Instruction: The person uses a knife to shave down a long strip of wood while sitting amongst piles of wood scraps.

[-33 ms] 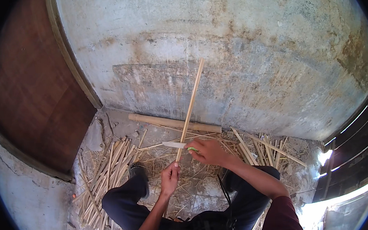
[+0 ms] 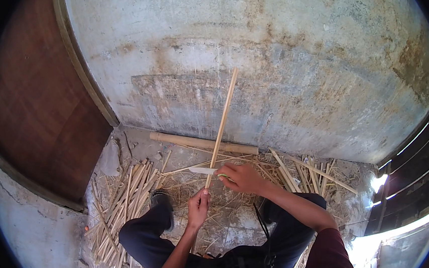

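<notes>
The left hand (image 2: 198, 208) clamps a bamboo strip (image 2: 223, 118); the right hand (image 2: 240, 178) clamps a knife (image 2: 202, 170) crossing it. Open air flanks the strip's top; shavings (image 2: 240, 200) litter the floor (image 2: 235, 234) below a stained wall (image 2: 288, 52).

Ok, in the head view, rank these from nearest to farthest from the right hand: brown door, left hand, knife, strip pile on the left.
From the right hand:
1. Knife, in its grip.
2. Left hand, lower left.
3. Strip pile, farther left on the floor.
4. Brown door, far upper left.

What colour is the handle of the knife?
The knife handle looks green where visible, in the head view.
</notes>
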`<state>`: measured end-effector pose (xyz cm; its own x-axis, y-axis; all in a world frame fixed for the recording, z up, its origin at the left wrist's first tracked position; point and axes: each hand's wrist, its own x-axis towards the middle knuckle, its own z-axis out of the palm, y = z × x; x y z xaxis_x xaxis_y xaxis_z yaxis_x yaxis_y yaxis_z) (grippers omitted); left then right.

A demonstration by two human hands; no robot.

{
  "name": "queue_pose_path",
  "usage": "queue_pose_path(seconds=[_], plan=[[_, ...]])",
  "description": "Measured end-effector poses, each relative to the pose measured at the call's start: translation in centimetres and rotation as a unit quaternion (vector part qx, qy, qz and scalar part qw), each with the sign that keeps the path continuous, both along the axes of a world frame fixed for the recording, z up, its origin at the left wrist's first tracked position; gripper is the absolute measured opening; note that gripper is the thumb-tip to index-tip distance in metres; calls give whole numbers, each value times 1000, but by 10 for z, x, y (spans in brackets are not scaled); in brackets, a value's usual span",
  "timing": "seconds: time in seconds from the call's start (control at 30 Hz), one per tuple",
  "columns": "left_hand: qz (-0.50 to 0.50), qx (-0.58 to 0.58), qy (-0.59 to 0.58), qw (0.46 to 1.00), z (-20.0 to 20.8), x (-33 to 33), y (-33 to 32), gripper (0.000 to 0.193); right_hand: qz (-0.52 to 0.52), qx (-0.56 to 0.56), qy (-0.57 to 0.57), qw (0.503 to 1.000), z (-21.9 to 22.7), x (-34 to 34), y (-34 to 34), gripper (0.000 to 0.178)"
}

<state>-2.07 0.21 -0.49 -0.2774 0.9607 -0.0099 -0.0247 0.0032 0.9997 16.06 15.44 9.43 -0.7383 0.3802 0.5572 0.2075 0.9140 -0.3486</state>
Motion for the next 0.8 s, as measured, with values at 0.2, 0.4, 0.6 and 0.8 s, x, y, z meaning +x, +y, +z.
queue_pose_path(seconds=[0.2,0.4,0.6,0.8], plan=[[30,0,5,1000,3,0,-2,37,21,56,-29,998,-22,-6,-4,13],[46,6,62,997,0,-2,0,35,47,53,-31,997,-30,-7,-8,13],[66,2,73,995,1,1,0,36,48,20,-35,998,-28,-10,-9,8],[63,4,85,994,2,4,0,37,30,25,-24,999,-29,-9,-7,8]])
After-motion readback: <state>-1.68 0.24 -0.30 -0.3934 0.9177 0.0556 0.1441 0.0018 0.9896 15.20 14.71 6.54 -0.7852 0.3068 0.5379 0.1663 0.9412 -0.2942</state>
